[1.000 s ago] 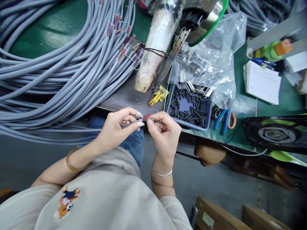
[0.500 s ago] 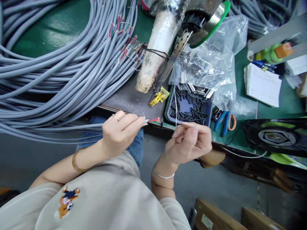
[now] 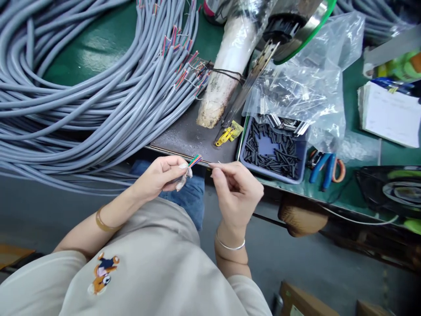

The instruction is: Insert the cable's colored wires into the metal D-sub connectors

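Observation:
The end of a grey cable is pinched in my left hand (image 3: 164,176). Its stripped coloured wires (image 3: 195,160), green, red and blue among them, fan out past my fingertips, with whitish frayed wrapping (image 3: 183,180) hanging below. Just right of the wire tips, my right hand (image 3: 237,186) is closed in a pinch, thumb against forefinger; a thin pale tip shows above it, too small to name. Both hands are over the bench's front edge. Right of them, a blue-grey tray (image 3: 272,173) holds many short black tubes (image 3: 285,159).
Bundled grey cables (image 3: 108,105) cover the left of the bench. Behind my hands are a wrapped white post (image 3: 223,70), a yellow clip (image 3: 225,136) and a solder spool (image 3: 304,33). A plastic bag of connectors (image 3: 305,87), blue-handled pliers (image 3: 327,169) and a paper pad (image 3: 391,114) lie right.
My right hand has moved left from the tray's front edge to close beside the wire tips. My left hand has turned, so the wires now point up and right and the frayed wrapping shows.

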Demonstrator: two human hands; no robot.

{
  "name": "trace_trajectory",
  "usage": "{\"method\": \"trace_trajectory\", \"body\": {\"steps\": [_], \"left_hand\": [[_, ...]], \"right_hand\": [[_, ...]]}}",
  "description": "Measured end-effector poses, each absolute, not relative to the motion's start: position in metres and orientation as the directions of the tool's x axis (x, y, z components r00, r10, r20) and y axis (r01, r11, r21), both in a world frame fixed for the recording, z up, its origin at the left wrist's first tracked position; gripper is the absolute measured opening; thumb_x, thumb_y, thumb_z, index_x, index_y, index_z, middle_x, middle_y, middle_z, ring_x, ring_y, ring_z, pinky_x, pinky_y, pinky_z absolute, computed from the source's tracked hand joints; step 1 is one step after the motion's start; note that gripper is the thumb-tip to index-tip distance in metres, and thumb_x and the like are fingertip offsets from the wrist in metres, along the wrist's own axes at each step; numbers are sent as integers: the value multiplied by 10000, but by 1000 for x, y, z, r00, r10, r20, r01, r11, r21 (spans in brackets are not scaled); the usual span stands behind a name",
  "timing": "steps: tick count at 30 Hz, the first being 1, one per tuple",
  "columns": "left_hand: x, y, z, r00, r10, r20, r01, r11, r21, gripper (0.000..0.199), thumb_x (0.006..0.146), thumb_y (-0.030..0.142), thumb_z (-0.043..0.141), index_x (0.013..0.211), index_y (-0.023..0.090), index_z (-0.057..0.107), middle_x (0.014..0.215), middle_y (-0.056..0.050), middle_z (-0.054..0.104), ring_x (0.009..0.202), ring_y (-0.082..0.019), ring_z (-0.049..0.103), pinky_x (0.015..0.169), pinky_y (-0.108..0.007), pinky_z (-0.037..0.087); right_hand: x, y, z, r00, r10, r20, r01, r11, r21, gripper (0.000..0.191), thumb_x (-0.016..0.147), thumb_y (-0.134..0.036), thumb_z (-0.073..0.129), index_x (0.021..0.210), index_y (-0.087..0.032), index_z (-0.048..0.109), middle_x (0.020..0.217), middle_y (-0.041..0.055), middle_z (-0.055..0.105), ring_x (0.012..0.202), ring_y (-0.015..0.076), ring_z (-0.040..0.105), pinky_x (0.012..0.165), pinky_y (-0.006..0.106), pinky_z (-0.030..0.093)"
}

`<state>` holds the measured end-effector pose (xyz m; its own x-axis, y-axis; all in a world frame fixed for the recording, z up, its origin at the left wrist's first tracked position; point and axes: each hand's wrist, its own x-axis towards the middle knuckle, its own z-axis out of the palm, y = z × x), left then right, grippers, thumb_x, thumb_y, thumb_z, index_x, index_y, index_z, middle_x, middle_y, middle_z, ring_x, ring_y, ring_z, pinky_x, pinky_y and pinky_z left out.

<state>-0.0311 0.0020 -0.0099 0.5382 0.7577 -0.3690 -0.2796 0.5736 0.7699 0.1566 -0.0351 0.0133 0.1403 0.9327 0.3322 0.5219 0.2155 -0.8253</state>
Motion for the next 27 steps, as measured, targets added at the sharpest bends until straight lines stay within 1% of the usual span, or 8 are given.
{"method": "trace_trajectory", "body": {"steps": [3, 5, 7, 9, 12, 17, 23, 27], "left_hand": [[-26, 4, -7, 514, 783, -350, -268, 535, 801, 445, 791, 540, 841, 761, 159, 613, 543, 44, 564, 386, -23, 332, 386, -169, 195], [-25, 5, -5, 508, 792, -338, -258, 514, 818, 442, 782, 529, 855, 768, 160, 611, 551, 48, 567, 393, -23, 334, 390, -171, 206], [-24, 7, -4, 513, 798, -317, -246, 491, 836, 439, 771, 521, 867, 774, 157, 621, 557, 45, 578, 398, -26, 343, 393, -176, 218], [-22, 9, -2, 510, 810, -290, -238, 456, 857, 427, 771, 506, 872, 769, 151, 634, 566, 38, 590, 412, -33, 377, 404, -180, 258], [-19, 9, 0, 490, 840, -234, -246, 391, 887, 391, 776, 464, 879, 763, 144, 655, 570, 36, 597, 454, -50, 466, 453, -182, 359], [-16, 8, -3, 461, 871, -171, -274, 323, 906, 334, 795, 406, 875, 768, 131, 686, 620, 13, 646, 546, -72, 575, 550, -177, 478], [-14, 6, -9, 419, 901, -114, -241, 231, 943, 262, 773, 342, 898, 794, 132, 743, 673, 0, 686, 587, -84, 610, 587, -177, 523], [-12, 5, -9, 364, 930, -53, -195, 132, 972, 263, 771, 360, 899, 783, 136, 761, 692, -10, 713, 604, -92, 628, 595, -178, 536]], "right_hand": [[151, -33, 14, 111, 965, 237, 445, 165, -880, 110, 959, -284, 690, 922, -219, 770, 815, -11, 678, 505, 55, 370, 480, 251, 309], [149, -31, 15, 104, 979, 173, 402, 118, -908, 111, 947, -271, 690, 888, -204, 757, 808, -14, 663, 498, 47, 342, 473, 249, 283], [148, -29, 16, 98, 985, 141, 380, 93, -920, 105, 929, -252, 692, 855, -195, 741, 784, -22, 642, 493, 42, 321, 466, 247, 259], [147, -28, 15, 87, 987, 135, 360, 95, -928, 94, 907, -222, 698, 822, -190, 720, 757, -35, 620, 489, 35, 304, 460, 242, 232], [147, -26, 16, 80, 987, 142, 335, 107, -936, 107, 888, -177, 698, 782, -186, 691, 729, -52, 590, 485, 25, 284, 454, 233, 204], [150, -25, 19, 79, 988, 136, 352, 100, -931, 107, 880, -156, 694, 777, -185, 686, 742, -46, 600, 487, 21, 274, 459, 233, 204], [152, -25, 20, 74, 989, 125, 404, 85, -911, 93, 856, -163, 667, 767, -189, 668, 739, -34, 611, 485, 32, 276, 460, 239, 213], [151, -24, 19, 93, 994, 58, 334, 24, -942, 75, 833, -163, 641, 768, -186, 668, 727, -45, 572, 475, 22, 266, 449, 229, 197]]}}
